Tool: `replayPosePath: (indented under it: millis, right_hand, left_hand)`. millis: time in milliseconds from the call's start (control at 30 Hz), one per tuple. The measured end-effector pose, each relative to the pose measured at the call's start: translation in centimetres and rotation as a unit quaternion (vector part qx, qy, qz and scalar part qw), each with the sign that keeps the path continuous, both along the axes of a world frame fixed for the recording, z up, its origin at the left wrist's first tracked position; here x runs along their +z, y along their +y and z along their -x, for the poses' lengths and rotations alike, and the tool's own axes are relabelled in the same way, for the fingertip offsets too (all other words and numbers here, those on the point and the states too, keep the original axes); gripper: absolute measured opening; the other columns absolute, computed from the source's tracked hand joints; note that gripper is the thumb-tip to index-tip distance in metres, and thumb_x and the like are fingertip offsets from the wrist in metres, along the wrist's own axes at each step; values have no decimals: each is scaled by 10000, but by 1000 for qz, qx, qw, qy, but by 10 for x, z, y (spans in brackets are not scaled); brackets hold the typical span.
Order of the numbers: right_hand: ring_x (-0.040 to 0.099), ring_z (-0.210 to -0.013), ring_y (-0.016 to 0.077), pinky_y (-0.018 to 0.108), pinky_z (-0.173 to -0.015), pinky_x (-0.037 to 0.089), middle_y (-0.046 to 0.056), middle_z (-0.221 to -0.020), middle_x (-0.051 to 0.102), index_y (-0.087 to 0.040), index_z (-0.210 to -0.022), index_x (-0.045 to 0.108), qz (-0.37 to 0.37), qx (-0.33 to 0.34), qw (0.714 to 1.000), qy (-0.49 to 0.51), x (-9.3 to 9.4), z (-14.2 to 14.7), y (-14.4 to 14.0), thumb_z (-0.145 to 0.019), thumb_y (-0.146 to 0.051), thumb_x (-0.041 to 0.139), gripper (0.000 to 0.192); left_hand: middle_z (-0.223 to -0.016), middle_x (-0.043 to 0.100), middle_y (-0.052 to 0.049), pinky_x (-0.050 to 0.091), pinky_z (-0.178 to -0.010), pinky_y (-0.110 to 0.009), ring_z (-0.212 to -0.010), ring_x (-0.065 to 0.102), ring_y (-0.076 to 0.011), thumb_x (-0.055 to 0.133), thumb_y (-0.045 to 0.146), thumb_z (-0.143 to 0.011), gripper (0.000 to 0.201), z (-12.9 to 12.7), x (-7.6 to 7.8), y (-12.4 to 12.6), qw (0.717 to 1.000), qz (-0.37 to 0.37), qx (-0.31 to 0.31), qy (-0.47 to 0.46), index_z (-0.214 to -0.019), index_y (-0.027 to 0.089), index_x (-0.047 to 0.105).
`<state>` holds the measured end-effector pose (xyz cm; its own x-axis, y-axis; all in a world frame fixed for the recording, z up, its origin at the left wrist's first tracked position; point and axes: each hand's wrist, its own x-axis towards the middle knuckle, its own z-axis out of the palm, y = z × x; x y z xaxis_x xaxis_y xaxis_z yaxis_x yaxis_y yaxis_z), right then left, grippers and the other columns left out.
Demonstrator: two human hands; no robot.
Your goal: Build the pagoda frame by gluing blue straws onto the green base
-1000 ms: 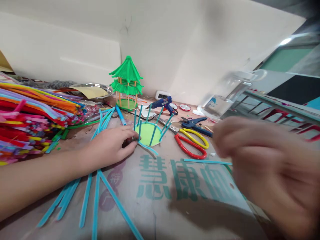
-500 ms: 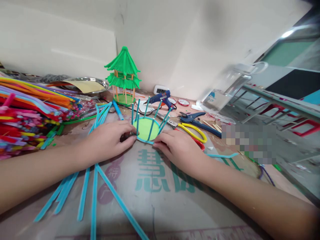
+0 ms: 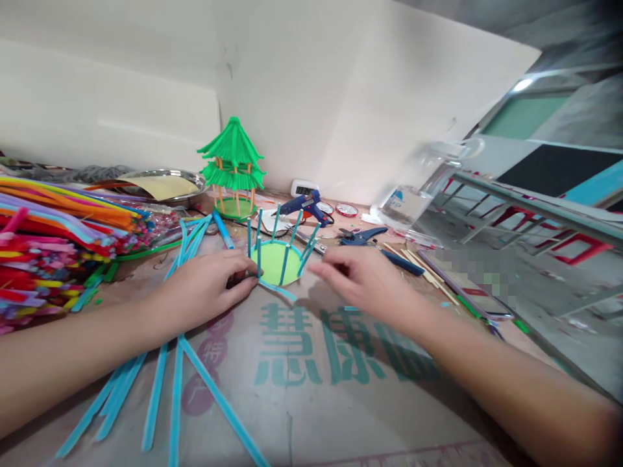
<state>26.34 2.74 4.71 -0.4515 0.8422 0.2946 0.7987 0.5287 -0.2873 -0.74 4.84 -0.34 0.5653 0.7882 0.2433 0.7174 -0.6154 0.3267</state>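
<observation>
Our left hand (image 3: 207, 288) pinches the round green disc (image 3: 273, 262) ringed by seven fuzzy blue stems, while our right hand (image 3: 363, 279) hovers with fingers spread wide.

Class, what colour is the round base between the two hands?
Light green round base, clearest in the head view.

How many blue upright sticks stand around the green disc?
7, ringing the green round foam disc: three along the back, two on the right edge, two on the left by the left hand; some may be hidden.
</observation>
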Motion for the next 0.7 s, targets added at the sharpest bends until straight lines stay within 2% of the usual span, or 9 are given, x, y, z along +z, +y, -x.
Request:
replayPosePath:
  millis: [67,100,200,233,333,433,533,700]
  right_hand:
    - [390,-550,102,269,-556,265,-40,-554,430,-191,-584,456,-8,-37,998,52,6,-12,13,-999,-464,502,498]
    - [411,-562,105,263,-561,286,-40,-567,443,-193,-599,466,-17,-57,995,76,7,-19,21,-983,-442,525,461]
    - [524,-643,123,249,-608,388,-13,-731,610,-177,-823,615,-17,-122,985,124,4,-38,50,-901,-247,601,106]
    - [569,-694,131,250,-649,430,11,-829,665,-166,-928,645,-2,-135,983,124,3,-42,61,-870,-168,596,76]
    - [657,-935,172,273,-852,500,82,-1147,714,-155,-1180,666,47,-144,984,97,0,-46,94,-813,-74,609,380]
    - [675,-1019,212,303,-924,510,91,-1218,722,-180,-1316,641,87,-137,983,83,0,-39,127,-793,-160,728,531]
    - [697,-932,211,293,-848,535,75,-1118,758,-182,-1259,676,120,-132,980,87,-4,-28,155,-783,-279,798,501]
    - [683,-772,205,275,-707,519,62,-825,753,-150,-927,723,127,-153,976,90,-18,-10,178,-748,-289,826,248]
  left_hand:
    - [-1067,746,-45,485,-822,-363,-969,675,-242,435,410,-965,348,0,0,0,1000,3,1,1,-1056,224,715]
    - [-1067,745,-44,485,-817,-364,-963,676,-242,434,411,-965,348,0,-1,0,1000,2,2,0,-1053,226,714]
    - [-1053,744,-48,485,-800,-365,-945,678,-246,436,423,-965,347,0,-2,1,1000,-2,5,-2,-1035,226,713]
    - [-1035,743,-51,485,-788,-363,-931,678,-247,438,428,-965,348,0,-3,1,1000,-3,6,-2,-1024,223,713]
    - [-1001,739,-58,485,-769,-360,-905,678,-245,441,432,-964,350,0,-4,1,1000,-5,9,-5,-1008,219,715]
    - [-1051,739,-49,496,-816,-366,-956,680,-242,439,420,-966,345,0,-4,0,1000,2,9,-14,-1041,228,714]
    - [-1098,735,-47,500,-864,-369,-1009,677,-239,438,390,-967,334,-1,-3,0,1000,19,10,-15,-1079,233,710]
    - [-1035,728,-48,500,-821,-349,-970,680,-228,450,335,-966,288,-3,0,-1,999,28,13,-18,-1030,228,709]
